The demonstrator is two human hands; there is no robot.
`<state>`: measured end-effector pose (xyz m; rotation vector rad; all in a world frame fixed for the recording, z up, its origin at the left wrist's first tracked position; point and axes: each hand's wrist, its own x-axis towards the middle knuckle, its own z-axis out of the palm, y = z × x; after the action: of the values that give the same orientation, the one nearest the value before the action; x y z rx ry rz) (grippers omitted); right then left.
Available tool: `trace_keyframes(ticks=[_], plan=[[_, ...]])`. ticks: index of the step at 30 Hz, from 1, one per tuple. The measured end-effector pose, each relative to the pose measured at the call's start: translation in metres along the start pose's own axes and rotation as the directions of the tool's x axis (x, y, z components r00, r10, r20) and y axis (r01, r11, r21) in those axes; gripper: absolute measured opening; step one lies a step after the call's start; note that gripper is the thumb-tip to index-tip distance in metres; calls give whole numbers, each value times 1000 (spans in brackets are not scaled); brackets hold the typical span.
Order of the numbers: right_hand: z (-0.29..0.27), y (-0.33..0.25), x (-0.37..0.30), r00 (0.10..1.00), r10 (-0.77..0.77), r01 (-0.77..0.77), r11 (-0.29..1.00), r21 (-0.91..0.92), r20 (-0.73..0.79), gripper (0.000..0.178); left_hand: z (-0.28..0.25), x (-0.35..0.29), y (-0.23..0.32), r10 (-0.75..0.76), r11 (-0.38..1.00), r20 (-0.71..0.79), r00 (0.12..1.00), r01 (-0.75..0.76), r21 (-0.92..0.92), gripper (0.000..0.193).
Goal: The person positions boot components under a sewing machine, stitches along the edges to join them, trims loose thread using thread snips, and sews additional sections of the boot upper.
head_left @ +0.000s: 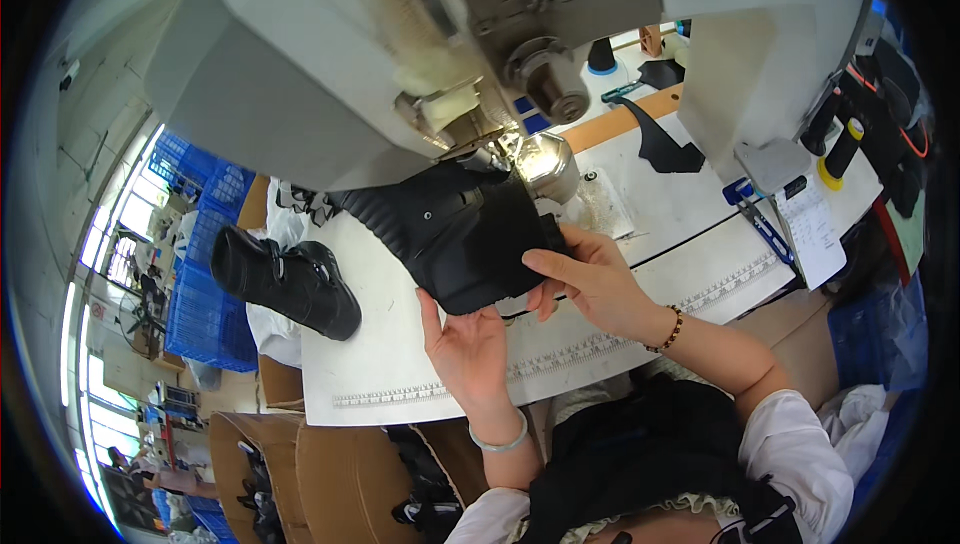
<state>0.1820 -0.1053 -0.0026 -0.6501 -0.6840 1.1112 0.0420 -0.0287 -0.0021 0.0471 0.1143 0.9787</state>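
A black shoe upper (478, 254) with a ribbed section lies beneath the lit needle area of a sewing machine (340, 64). My left hand (468, 354) holds its near lower edge, the thumb along the side and the fingers partly hidden under it. At the right-hand edge, my right hand (600, 289) grips the upper with the thumb on top, its fingers curled below. A finished black ankle boot (290, 284) lies on its side at the left of the white table (400, 374).
Blue plastic crates (205, 314) stack up at the left. Below the table stand open cardboard boxes (345, 484) with black items inside. Right of the machine are a cut black piece (665, 149), snips (768, 234), a paper slip (812, 234) and a black thread spool (842, 156).
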Motion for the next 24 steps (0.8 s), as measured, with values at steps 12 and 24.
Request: trace_keyframes(ticks=[12, 24], plan=[[0, -8, 0, 1000, -15, 16, 989, 148, -10, 31, 4, -6, 1, -76, 997, -43, 996, 75, -30, 32], [5, -19, 0, 999, -33, 32, 998, -48, -33, 26, -15, 3, 1, -24, 999, -17, 1000, 24, -45, 31]])
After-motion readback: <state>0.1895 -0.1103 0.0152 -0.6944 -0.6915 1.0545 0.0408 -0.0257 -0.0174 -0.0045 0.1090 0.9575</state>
